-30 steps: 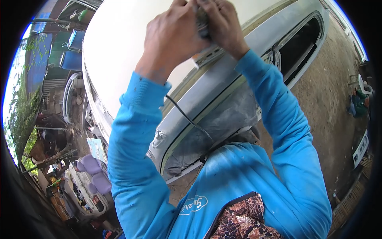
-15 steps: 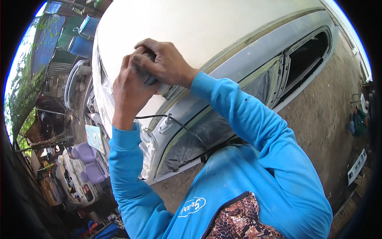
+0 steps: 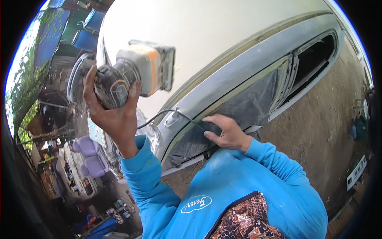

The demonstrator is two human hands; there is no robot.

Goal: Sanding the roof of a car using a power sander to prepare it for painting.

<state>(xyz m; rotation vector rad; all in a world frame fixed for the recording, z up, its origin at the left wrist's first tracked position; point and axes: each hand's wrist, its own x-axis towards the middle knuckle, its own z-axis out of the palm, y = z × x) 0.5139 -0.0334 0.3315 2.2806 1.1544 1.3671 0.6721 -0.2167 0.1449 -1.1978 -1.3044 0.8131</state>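
My left hand [image 3: 119,121] grips the black rear body of an electric sander [image 3: 131,73], lifted beside the white car roof [image 3: 223,30]. Its flat square pad faces right, and an orange line runs round the grey housing. A black power cord [image 3: 158,114] comes from behind my left wrist and crosses the car's grey side frame at a small light-coloured bracket [image 3: 172,119]. Near the cord, over the plastic-covered window [image 3: 242,101], my right hand [image 3: 230,133] is open. Its forefinger and thumb are apart, their tips close to the cord; touching or not, I cannot tell.
The grey-primed car body [image 3: 254,59] stretches away to the upper right, with an uncovered window opening [image 3: 316,51]. Purple seats [image 3: 90,155] and clutter stand at the left, below blue barrels [image 3: 84,40]. Bare ground [image 3: 302,123] lies to the right.
The sander has come up into view in my left hand, its pad turned right. My right hand has left it and moved down and right to the cord.
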